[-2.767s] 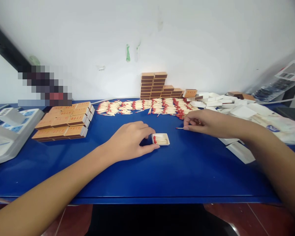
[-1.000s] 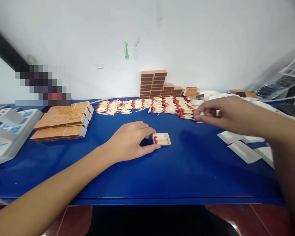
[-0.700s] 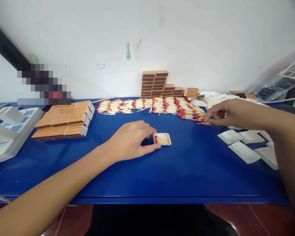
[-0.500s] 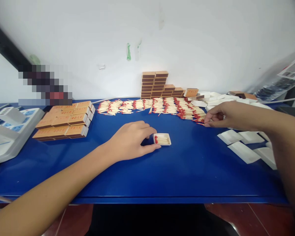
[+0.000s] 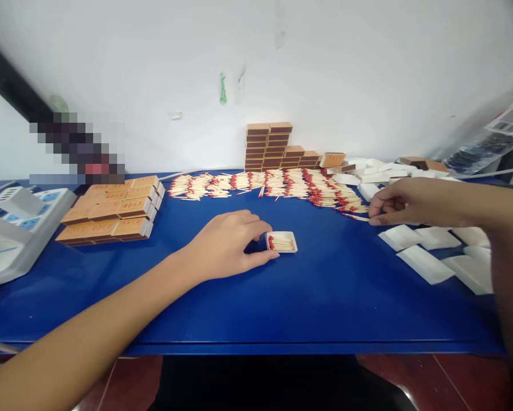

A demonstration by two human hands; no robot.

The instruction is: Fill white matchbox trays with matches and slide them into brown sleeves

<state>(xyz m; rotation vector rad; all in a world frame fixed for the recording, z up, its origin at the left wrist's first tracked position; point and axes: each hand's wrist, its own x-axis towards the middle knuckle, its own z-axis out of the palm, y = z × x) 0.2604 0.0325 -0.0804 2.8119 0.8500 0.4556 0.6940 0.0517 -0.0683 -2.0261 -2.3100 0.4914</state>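
A small white matchbox tray (image 5: 294, 242), partly filled with red-tipped matches (image 5: 282, 244), lies on the blue table. My left hand (image 5: 234, 242) grips the tray's left end between thumb and fingers. At the right end of a long row of loose matches (image 5: 297, 182), my right hand (image 5: 399, 202) is closed in a pinch on the ends of a few matches (image 5: 355, 217). Their red heads point left, away from my fingers. How many are in the pinch is hidden.
Orange matchboxes (image 5: 106, 208) are stacked at left beside a white power strip (image 5: 37, 228). More matchboxes (image 5: 269, 145) are piled against the wall. White trays (image 5: 425, 264) lie at right, and others (image 5: 376, 168) are heaped behind my right hand.
My right hand has shifted slightly right, from the matches' heads toward their plain ends. My left hand and the tray have stayed in place.
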